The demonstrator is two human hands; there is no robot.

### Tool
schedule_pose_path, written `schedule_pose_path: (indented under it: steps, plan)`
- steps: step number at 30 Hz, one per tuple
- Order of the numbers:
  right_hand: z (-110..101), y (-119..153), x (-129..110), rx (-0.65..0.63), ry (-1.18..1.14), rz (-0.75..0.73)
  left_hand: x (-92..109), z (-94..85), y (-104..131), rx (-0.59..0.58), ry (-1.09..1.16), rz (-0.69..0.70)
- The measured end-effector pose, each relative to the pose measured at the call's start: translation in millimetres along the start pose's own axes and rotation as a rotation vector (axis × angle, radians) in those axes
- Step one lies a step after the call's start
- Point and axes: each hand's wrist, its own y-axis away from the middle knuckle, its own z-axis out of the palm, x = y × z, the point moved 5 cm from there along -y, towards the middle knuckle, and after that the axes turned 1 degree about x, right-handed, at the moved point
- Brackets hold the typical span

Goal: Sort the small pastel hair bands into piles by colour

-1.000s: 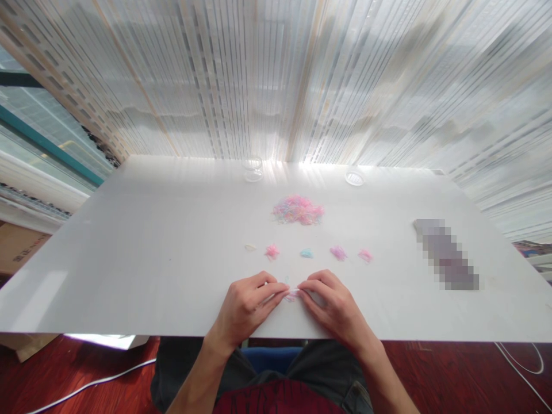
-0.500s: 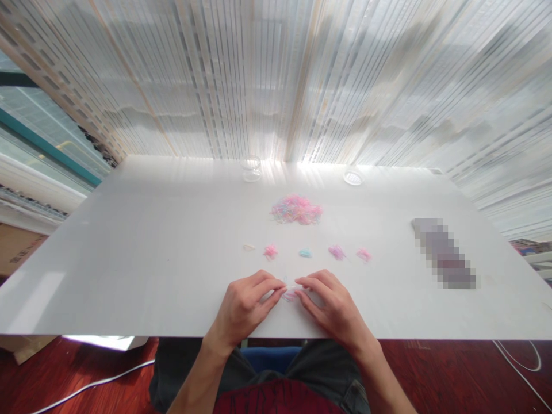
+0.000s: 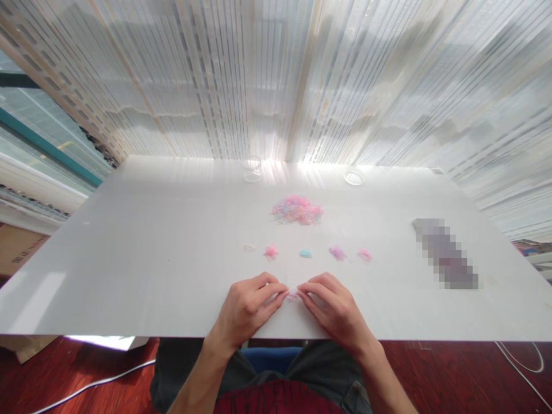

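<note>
My left hand and my right hand face each other close above the near part of the white table. Thumb and forefinger are pinched together on each, with a thin pale rubber band between the fingertips, mostly hidden. Right under them lies a small loose group of pink and lilac rubber bands. Beyond the hands runs a row of small heaps: a single cream band, a bright pink heap, a light blue heap, a purple heap and a pale pink heap.
Farther back lies a larger mixed pile of pastel bands. A clear round container and a clear lid stand near the far edge, by the curtain. To the right is a blurred-out long object on the table.
The fingers of my right hand have closed into a pinch, and its tips have come slightly nearer to my left hand's. The heaps lie as before.
</note>
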Motion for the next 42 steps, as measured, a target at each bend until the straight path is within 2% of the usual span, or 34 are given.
schedule_pose_path:
  steps: [10,18,25,35,42]
  plan:
    - [-3.4,1.6,2.4,0.009,-0.069,0.043,-2.6,-6.9,0.8,0.111,0.059,-0.042]
    - [-3.3,1.9,0.5,0.044,-0.048,0.007,-0.8,-3.2,-1.3,0.017,0.117,-0.040]
    - [-2.8,1.6,0.4,0.046,-0.036,-0.001,1.4,-3.8,-3.7,-0.015,0.157,-0.045]
    - [-2.4,0.1,-0.2,0.037,-0.058,-0.008,2.9,-1.7,-5.1,-0.038,0.153,-0.038]
    - [-1.5,-0.1,0.3,0.027,-0.073,-0.024,2.3,-0.2,-4.0,-0.009,0.067,-0.001]
